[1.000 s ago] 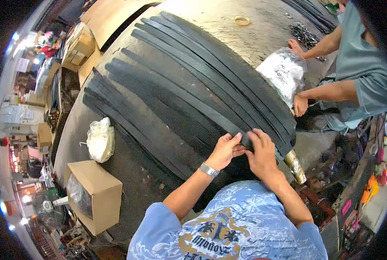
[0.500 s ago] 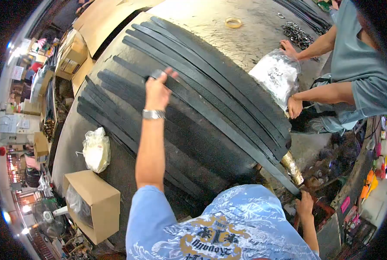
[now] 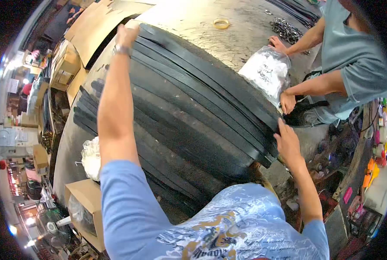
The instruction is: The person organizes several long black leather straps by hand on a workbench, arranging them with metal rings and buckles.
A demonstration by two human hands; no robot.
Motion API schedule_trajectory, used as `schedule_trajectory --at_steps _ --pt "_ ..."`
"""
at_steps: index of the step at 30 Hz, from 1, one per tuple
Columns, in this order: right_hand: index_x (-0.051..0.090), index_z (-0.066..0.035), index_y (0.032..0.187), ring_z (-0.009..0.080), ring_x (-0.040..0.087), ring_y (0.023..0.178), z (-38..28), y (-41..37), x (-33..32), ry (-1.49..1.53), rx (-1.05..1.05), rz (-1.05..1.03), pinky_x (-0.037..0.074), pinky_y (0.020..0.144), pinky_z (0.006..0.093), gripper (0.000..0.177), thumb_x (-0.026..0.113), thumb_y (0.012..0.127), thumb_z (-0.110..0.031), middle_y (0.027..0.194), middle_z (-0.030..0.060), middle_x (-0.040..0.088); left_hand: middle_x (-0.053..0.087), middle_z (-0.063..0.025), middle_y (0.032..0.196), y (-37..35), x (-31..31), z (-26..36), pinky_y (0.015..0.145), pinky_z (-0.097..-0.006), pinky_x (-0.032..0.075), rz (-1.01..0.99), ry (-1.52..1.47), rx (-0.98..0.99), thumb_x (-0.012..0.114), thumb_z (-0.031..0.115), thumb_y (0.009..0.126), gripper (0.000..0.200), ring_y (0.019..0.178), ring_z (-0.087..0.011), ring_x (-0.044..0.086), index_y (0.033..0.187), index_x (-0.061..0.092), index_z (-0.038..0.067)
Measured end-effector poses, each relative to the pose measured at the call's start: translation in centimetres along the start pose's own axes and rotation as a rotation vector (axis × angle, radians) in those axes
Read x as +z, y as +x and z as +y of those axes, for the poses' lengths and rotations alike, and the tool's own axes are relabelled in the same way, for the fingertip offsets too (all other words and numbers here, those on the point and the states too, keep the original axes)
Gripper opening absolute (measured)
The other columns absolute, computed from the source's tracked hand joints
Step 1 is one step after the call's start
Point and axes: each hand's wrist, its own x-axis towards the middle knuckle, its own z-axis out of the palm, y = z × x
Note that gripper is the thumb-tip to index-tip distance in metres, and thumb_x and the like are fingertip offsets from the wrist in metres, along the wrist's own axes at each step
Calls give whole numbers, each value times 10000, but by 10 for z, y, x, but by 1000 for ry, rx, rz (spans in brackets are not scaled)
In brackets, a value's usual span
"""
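Note:
Long black leather-like strips [image 3: 193, 80] lie side by side across the dark rounded work surface [image 3: 65, 147]. My left hand [image 3: 127, 35], wearing a metal watch, is at the far left end of the upper strips. Its fingers are closed and smeared by motion; a small pale thing shows at the fingertips, too blurred to name. Over at the right end of the uppermost strips is my right hand [image 3: 289, 143], index finger and thumb at the strip edge. The fingers seem to pinch a strip end there, partly hidden.
A co-worker [image 3: 354, 65] at the right has both hands around a clear plastic bag [image 3: 266, 69] of white contents. A tape roll [image 3: 221, 23] and a chain pile [image 3: 285, 30] lie beyond. At left stand a cardboard box [image 3: 83, 190] and a white bag [image 3: 90, 158].
My left hand has travelled up and left to the far strip ends. My right hand has risen from the lower right to the upper strips; the strip it held now lies among the others.

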Motion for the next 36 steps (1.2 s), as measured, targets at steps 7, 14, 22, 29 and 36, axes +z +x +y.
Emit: schedule_trajectory --at_steps 7,14,22,29,36 --pt "477 -81 1402 353 525 1118 14 1 23 -170 -57 41 467 881 445 623 715 829 -139 1308 139 513 627 -241 1238 -359 39 57 1009 -473 454 -247 100 185 632 334 919 436 1173 -418 577 1222 618 22" --pt "561 -57 1304 377 590 1027 -58 -14 23 203 -311 -78 483 843 454 535 739 805 -132 1128 187 625 245 -155 1607 -560 41 94 1109 -692 186 -489 292 264 538 475 955 666 1482 -376 207 1515 364 159" --pt "595 -22 1185 371 599 985 -125 -35 60 238 -350 -275 489 819 449 398 718 835 -168 1076 178 612 325 -115 1581 -579 18 93 1103 -681 223 -462 309 174 546 482 952 607 1447 -323 315 1479 433 203" --pt "572 -51 1156 387 623 903 -113 -32 91 342 -322 -338 502 777 477 347 694 845 -143 999 190 621 348 -190 1550 -580 34 107 1096 -689 209 -409 319 104 541 465 949 609 1424 -383 331 1446 469 120" --pt "598 -59 1120 388 619 928 -99 -4 78 411 -156 -175 499 800 465 271 657 865 -129 1011 179 628 343 -216 1546 -569 52 131 1100 -702 179 -399 348 133 548 506 932 662 1333 -595 326 1463 448 124"
